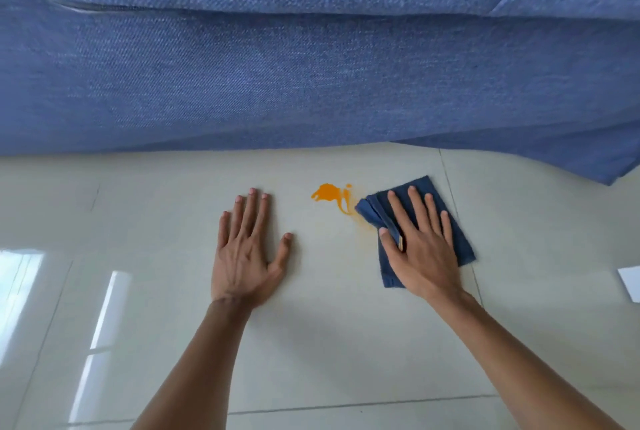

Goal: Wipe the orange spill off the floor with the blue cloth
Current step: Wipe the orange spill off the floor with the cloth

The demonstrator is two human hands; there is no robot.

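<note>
Starting at the left, the left hand (246, 249) lies flat on the pale floor tiles (156, 291), palm down, fingers spread apart and holding nothing; it reads as a brace for the crouched body. To its right, well clear of that hand, sits the orange spill (329, 194): a solid blot near the foot of the blue upholstered sofa (277, 76), with thin runs trailing down and to the right into a fainter orange smear that meets the near corner of the cloth. Next comes the blue cloth (457, 239), folded into a rough rectangle and lying on the tile just beside the spill, its left edge touching the smeared tail. The right hand (420, 249) presses flat on top of it, fingers extended and slightly parted, thumb over the folded left edge; this is a downward press, not a pinch. At the far right edge, a white paper-like corner (630, 282) rests on the floor, apart from the work. Assessment: wiping has barely begun. The faint smear suggests some contact at the tail, but the main blot is intact and uncovered. Remaining: sweep the cloth leftward across the whole blot and clear the residue.
</note>
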